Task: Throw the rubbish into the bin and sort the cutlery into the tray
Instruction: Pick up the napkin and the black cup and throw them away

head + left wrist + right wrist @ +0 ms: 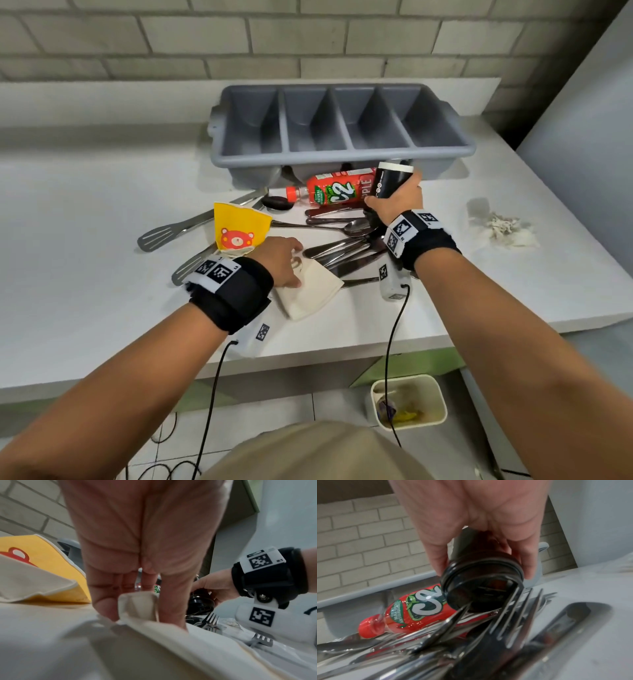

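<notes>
My right hand grips a black lidded cup, tilted just above the cutlery; in the right wrist view its black lid faces down over the forks. A red C2 bottle lies beside it, in front of the grey four-compartment cutlery tray. My left hand rests on a cream paper bag and pinches a fold of the cream paper bag between thumb and fingers. A yellow paper bag with a red bear stands just left. Spoons, forks and knives lie piled between my hands.
A slotted spatula lies left of the pile on the white table. Crumpled tissue sits at the right. On the floor below the table edge stands a white bin holding some rubbish. Cables hang from both wrists.
</notes>
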### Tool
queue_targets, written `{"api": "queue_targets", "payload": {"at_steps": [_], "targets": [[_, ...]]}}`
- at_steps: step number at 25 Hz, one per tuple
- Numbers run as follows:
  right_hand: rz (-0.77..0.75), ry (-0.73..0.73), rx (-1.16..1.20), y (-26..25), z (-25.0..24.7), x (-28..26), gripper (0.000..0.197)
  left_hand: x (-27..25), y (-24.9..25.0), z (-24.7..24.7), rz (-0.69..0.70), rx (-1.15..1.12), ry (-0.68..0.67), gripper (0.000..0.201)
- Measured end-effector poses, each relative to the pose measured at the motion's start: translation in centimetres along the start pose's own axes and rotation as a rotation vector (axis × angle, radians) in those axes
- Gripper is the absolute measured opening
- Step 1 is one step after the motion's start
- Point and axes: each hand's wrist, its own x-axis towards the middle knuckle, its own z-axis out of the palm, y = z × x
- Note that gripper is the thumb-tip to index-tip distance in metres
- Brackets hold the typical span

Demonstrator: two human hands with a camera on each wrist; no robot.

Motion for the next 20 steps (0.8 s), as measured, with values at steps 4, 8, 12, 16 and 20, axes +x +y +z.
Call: {"api": "queue_targets", "payload": {"at_steps": [4, 8, 12, 16, 20], "targets": [[-0.071, 0.036, 0.058, 0.2, -1.0, -1.1, 0.083, 0.0, -0.5, -0.8, 0.026, 0.042, 0.007, 0.06], [-0.191, 0.071, 0.186, 0.1, -3.6, -3.8, 0.082, -1.4, 0.1, -3.4, 0.056, -0.146, 0.146, 0.055], [-0.286, 0.164, 0.373, 2.0, -7.4, -7.4, 0.087, -3.6, 4.0, -4.2, 0.166, -0.5, 0.304, 0.05], [-0.302, 0.238, 0.498, 6.3, -11.4, -10.2, 0.097, -6.3, 9.9, -1.3, 0.278, -0.611, 0.401, 0.053], [-0.263, 0.302, 0.583, 13.1, -16.1, -13.2, 0.094, -8.9, 16.3, 4.3, 0.437, -0.644, 0.392, 0.062]]}}
